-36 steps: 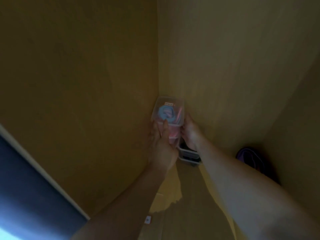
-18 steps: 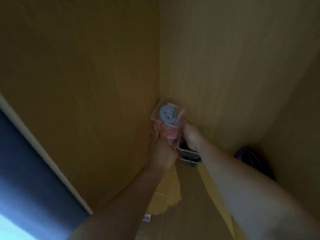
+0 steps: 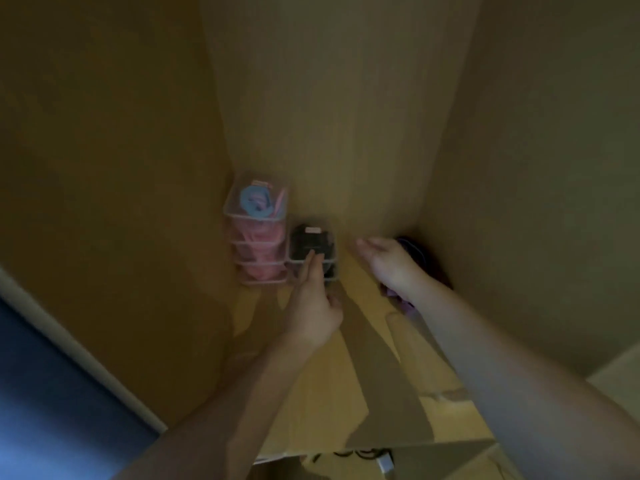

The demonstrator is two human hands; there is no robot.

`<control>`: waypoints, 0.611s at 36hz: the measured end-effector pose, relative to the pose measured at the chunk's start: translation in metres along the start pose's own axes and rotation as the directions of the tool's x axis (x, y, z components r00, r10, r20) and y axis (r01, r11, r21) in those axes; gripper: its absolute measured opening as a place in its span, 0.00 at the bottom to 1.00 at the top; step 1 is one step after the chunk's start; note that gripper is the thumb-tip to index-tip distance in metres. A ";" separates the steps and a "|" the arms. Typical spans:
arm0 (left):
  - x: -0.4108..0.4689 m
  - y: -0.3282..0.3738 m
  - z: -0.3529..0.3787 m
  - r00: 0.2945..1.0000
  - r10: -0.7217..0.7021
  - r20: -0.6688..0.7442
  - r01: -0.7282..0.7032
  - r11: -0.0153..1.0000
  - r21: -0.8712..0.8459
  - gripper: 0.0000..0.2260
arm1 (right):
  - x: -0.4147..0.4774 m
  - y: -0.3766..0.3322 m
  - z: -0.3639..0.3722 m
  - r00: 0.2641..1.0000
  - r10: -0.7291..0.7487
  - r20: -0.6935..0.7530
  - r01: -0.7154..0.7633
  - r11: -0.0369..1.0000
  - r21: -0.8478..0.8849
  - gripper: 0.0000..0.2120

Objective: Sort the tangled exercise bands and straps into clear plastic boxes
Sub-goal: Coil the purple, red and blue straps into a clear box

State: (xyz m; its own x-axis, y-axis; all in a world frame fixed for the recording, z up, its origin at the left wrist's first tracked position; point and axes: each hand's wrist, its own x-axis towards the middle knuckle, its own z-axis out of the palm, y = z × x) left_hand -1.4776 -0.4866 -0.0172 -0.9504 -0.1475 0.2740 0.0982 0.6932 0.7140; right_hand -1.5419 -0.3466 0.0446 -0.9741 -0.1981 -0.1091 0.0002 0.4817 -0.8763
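Left hand [image 3: 313,306] grip touching black-filled clear box [image 3: 311,251], right hand [image 3: 388,261] wide, labels unreadable

- My left hand [image 3: 313,306] covers the front of the box of black straps [image 3: 311,249], so I cannot tell what sits low in it.
- My right hand [image 3: 388,263] hides most of the dark purple thing [image 3: 420,259] in the far right corner.
- Everything looks dim and blurry.
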 end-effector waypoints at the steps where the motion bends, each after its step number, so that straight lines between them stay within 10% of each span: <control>1: -0.006 0.004 0.009 0.998 0.008 0.055 -0.008 1.000 0.012 0.32 | -0.011 0.016 -0.007 1.000 -0.003 -0.010 0.002 0.998 -0.057 0.19; 12: -0.068 0.028 0.087 0.889 -0.116 0.444 0.173 0.981 -0.090 0.10 | -0.113 0.141 -0.050 0.985 0.167 -0.041 -0.153 0.743 -0.651 0.21; 22: -0.087 0.036 0.108 0.859 -0.240 0.453 0.348 0.921 -0.172 0.06 | -0.151 0.187 -0.045 0.964 -0.192 0.184 0.260 0.530 -0.807 0.20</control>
State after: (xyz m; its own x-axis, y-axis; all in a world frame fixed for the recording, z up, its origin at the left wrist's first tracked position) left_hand -1.4237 -0.3728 -0.0847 -0.9733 0.0268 -0.2279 -0.1895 0.4660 0.8643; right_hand -1.4046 -0.1885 -0.0821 -0.8974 -0.4406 -0.0234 -0.4354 0.8930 -0.1142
